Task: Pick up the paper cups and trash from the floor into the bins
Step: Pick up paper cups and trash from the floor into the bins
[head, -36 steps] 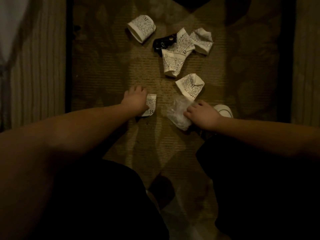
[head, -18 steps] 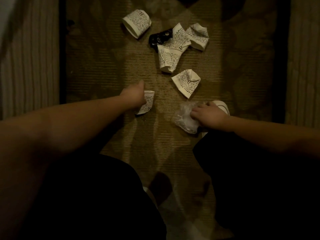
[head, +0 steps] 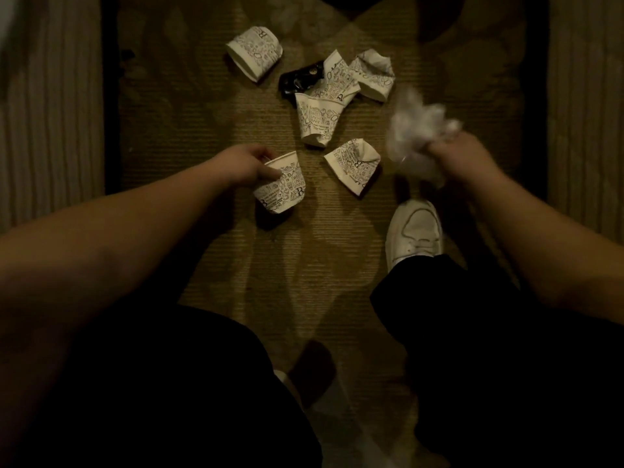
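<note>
We are pinching a paper cup (head: 280,182) in our left hand (head: 243,165) and clutching crumpled plastic (head: 415,136) in our right hand (head: 461,158) (squeezing gently avoids drops)

Bare rug (head: 189,130) left of cup pile (head: 324,106), open approach; white shoe (head: 414,231) blocks lower-right side.

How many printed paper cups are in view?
6. One printed white paper cup gripped by the left hand; one far left; three clustered beside the black wrapper; one crushed mid-rug. More may hide beneath.
</note>
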